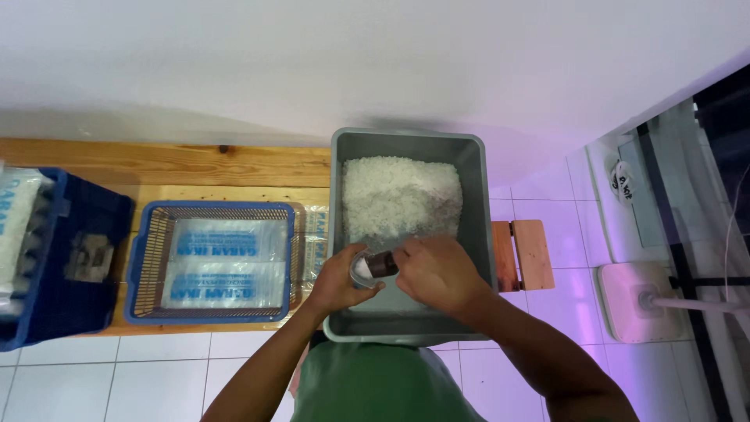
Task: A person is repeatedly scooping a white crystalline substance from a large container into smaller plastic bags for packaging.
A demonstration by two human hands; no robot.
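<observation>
- The left hand (340, 277) curls its fingers around a small cup (364, 270) filled with white grains, gripping it from the left side.
- The right hand (437, 273) closes its fingers over a dark scoop-like piece (383, 264) that touches the cup's rim; what that piece is exactly I cannot tell.
- Both hands meet over the near half of a grey plastic tub (478, 234), just above its bare bottom.
- A heap of coarse white salt (400, 195) fills the far half of the tub, up against its back wall.
- The tub sits at the right end of a wooden bench (180, 166), its near rim reaching past the bench's front edge.
- Just left of the tub, a blue mesh basket (148, 258) holds flat clear printed bags (226, 266), stacked two across.
- More clear bags (315, 234) lie between the basket and the tub.
- At the bench's left end stands a dark blue crate (78, 227), with a packed white bag (17, 219) at its left.
- A small wooden stool (531, 254) shows right of the tub, on the white tiled floor (117, 379).
</observation>
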